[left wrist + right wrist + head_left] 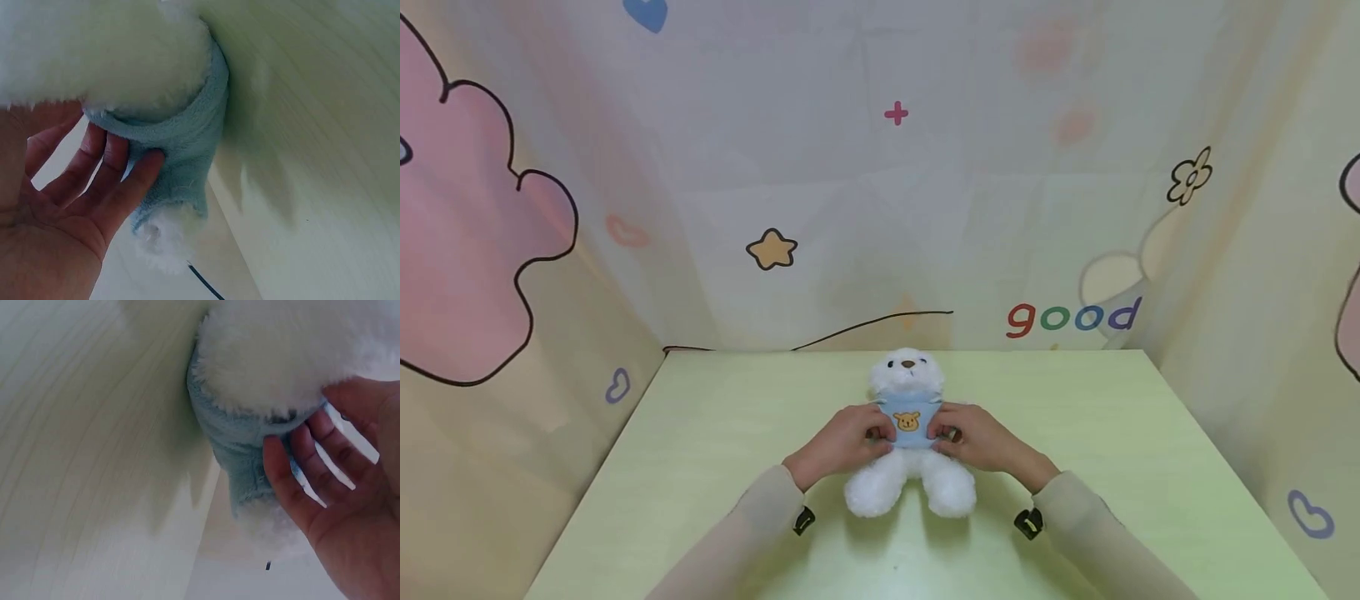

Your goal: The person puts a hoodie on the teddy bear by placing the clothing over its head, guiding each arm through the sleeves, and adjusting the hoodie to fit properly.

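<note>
A white plush bear [907, 375] in a light blue shirt [908, 440] lies on its back on the table, head toward the back wall and legs toward me. An orange bear face decorates the shirt's front. My left hand [852, 437] grips the shirt's left side, thumb near the lower hem. On the opposite side, my right hand [973, 435] holds the shirt in the same way. In the left wrist view, curled fingers [140, 178] touch the blue cloth [197, 137]. The right wrist view shows fingers [284, 475] against the shirt [231, 434] below the white fur.
The pale green table [737, 392] ends at a cloth backdrop [850, 183] behind the bear. Printed side cloths [467, 467] stand along both sides. A small dark clip-like piece [803, 521] hangs under the left wrist, another [1028, 523] under the right.
</note>
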Motion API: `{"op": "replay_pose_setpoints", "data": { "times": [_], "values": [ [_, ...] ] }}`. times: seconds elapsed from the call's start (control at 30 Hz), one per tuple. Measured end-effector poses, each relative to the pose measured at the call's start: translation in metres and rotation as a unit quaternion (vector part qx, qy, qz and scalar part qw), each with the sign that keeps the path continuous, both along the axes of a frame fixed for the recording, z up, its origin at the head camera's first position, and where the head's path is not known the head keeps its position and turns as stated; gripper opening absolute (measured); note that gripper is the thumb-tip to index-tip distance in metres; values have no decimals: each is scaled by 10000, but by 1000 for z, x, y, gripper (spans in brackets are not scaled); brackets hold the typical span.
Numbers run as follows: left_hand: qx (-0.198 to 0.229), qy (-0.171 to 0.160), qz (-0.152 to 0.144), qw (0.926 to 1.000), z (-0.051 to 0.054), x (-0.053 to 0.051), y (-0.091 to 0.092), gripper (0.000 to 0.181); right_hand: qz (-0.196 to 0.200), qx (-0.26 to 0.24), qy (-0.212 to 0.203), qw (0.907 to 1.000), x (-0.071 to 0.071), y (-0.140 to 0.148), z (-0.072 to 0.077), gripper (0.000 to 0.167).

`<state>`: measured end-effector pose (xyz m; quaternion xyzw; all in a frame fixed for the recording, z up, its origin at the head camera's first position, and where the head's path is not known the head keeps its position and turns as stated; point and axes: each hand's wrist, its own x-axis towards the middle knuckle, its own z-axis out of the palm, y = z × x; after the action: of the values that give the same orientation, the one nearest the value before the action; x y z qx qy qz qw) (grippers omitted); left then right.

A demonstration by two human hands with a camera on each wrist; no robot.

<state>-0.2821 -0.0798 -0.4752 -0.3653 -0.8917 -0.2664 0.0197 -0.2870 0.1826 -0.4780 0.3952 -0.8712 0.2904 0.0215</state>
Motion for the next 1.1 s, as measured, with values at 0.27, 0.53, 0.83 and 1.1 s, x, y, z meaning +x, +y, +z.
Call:
{"op": "replay_pose_setpoints", "data": {
  "times": [0.27, 0.53, 0.83, 1.1],
  "values": [
    [501, -380, 465, 9969, -7, -2, -5, 11, -510, -280, -332, 9978, -3, -1, -2, 12],
    [52, 202, 738, 9971, -7, -15, -7, 46, -1221, 74, 13, 9925, -16, -6, -2, 55],
    [532, -1195, 452, 9904, -22, -32, -14, 53, -955, -62, -576, 9937, -23, -4, -12, 64],
    [647, -1019, 430, 9918, -29, -33, -13, 42, -1005, -149, -502, 9936, -21, -6, -17, 49]
  ]
}}
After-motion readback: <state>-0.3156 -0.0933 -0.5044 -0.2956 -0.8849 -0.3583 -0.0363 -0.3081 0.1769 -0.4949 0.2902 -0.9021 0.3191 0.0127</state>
